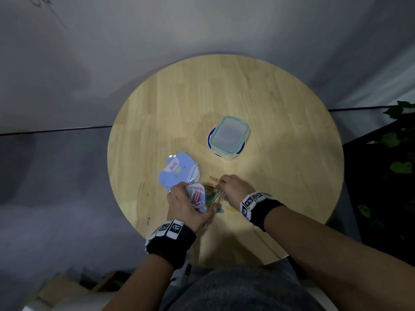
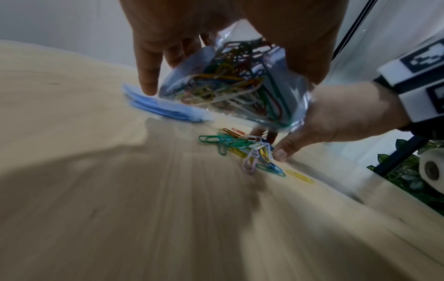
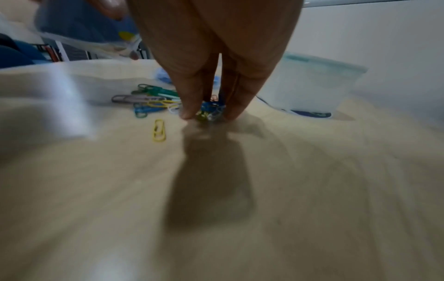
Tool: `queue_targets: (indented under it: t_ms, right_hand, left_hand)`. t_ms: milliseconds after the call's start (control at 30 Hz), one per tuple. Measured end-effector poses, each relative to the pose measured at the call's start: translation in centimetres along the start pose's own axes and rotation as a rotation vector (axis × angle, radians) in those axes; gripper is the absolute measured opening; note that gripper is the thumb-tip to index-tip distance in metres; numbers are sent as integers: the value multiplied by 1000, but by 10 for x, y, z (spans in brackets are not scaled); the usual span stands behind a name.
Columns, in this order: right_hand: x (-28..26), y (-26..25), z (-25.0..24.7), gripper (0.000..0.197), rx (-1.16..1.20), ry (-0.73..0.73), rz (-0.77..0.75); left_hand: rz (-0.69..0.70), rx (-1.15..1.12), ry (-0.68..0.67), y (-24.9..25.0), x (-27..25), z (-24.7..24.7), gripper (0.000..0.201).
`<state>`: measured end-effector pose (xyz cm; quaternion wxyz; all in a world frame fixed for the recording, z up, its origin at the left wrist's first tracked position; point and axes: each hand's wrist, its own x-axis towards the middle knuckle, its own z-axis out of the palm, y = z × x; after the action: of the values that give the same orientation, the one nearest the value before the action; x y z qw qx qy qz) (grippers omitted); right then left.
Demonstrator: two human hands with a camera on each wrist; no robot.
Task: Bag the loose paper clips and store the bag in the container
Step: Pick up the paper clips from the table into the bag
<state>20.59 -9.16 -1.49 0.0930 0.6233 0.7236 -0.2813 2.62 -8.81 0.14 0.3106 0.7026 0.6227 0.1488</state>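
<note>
Clips (image 1: 214,195) lie in a small coloured heap on our round wooden table (image 1: 280,180), on the near side of the container (image 1: 229,136) and well apart from it. Our right hand (image 1: 232,187) reaches down onto that heap, thumb and fingers (image 3: 190,106) closed around a cluster of clips at the tabletop, pinching them. One yellow clip (image 3: 159,130) sits alone just beside the heap, on the side away from the container, and an orange one (image 1: 214,178) lies at the heap's container side. Our left hand (image 1: 186,204) holds a clear bag (image 2: 230,89) above the table just beside the heap, fingers curled around its sides; many coloured clips already fill it. Further from us than the bag, to the left of the container, a stack of blue cartoon-printed bags (image 1: 178,170) rests flat on the wood. We see the container standing closed, its clear lid with teal edging in place, on top of a white, blue-rimmed disc (image 1: 211,140).
</note>
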Motion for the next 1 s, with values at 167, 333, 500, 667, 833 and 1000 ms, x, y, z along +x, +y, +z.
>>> queue_targets:
  t_ms: [167,333,500,667,833,1000]
  right_hand:
    - [-9,10,7,20,25,35,29]
    - [-24,19,-1,20,246,85,181]
    - [-48,19,-34,13,521,209,281]
    - [-54,4,-72,10,529,275,253]
    - [-51,-7,-89,17,334,270,253]
    - [-52,0,-104,19,231,286,301]
  left_hand:
    - [18,24,-45,1,2,0,93]
    - [44,39,-72,5,7,4,94]
    - [100,72,-108,16,12,12,94]
    - [211,181,-113,28,17,22,96]
    - [238,205,-106,42,20,22,85]
    - [214,242,-95,47,20,18,86]
